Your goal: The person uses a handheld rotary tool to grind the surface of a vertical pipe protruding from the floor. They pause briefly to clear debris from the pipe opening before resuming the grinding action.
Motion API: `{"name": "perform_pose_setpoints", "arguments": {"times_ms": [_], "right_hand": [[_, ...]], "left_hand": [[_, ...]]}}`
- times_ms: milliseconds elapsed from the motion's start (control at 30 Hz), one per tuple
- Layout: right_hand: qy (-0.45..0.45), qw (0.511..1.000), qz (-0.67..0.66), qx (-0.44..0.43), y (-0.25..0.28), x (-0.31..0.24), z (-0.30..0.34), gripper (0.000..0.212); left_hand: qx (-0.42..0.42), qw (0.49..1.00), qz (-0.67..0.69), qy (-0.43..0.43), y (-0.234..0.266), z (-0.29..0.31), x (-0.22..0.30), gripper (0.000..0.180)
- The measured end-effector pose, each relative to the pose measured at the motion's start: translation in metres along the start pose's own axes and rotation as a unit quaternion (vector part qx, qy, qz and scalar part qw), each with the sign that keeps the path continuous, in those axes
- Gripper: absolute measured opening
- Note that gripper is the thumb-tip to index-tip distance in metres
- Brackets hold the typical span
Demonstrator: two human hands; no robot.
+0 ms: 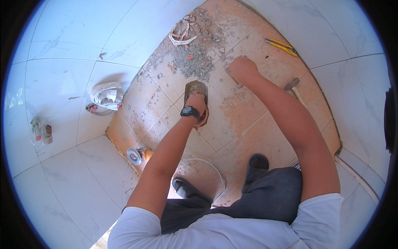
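My left hand (195, 102), with a black watch at the wrist, reaches down into an oblong hole (190, 88) cut through the tiled floor. Its fingers are hidden inside the hole. To the right of the hole, my right hand (243, 70) is closed in a fist low over the tiles. A thin dark edge shows beneath its fingers, too little to name. Grey and reddish rubble (191, 62) lies heaped just beyond the hole, with broken whitish curved pieces (182, 39) on its far side.
A hammer (295, 86) lies right of my right forearm. Yellow-handled cutting tools (282, 47) rest by the right wall. An angle grinder (137, 156) sits beside my left arm, near a white cable (217, 171). A white bundle (107, 95) and pipe fittings (41, 132) are at the left wall.
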State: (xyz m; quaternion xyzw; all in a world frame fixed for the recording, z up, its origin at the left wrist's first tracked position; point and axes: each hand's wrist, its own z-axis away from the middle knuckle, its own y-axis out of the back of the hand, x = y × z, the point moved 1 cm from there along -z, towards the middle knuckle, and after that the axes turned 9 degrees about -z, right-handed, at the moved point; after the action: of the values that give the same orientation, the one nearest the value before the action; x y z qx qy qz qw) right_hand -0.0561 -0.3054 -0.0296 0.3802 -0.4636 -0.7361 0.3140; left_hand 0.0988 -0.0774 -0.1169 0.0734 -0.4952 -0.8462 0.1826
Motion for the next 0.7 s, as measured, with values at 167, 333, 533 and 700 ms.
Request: {"name": "perform_pose_setpoints", "arguments": {"times_ms": [167, 333, 533, 700], "right_hand": [[0.010, 0.999, -0.018, -0.026, 0.004, 0.000, 0.001, 0.024], [0.009, 1.000, 0.006, -0.022, 0.003, -0.001, 0.000, 0.023], [0.011, 1.000, 0.005, 0.001, 0.000, 0.002, 0.000, 0.024], [-0.008, 1.000, -0.029, 0.002, 0.002, 0.001, 0.001, 0.025]], "left_hand": [[-0.024, 0.999, -0.006, -0.040, 0.004, -0.011, -0.015, 0.025], [0.038, 0.998, -0.024, -0.049, 0.009, -0.018, -0.018, 0.029], [0.071, 0.994, 0.074, 0.041, 0.088, -0.033, -0.027, 0.035], [0.283, 0.939, 0.164, 0.104, 0.183, -0.053, -0.049, 0.045]]}}
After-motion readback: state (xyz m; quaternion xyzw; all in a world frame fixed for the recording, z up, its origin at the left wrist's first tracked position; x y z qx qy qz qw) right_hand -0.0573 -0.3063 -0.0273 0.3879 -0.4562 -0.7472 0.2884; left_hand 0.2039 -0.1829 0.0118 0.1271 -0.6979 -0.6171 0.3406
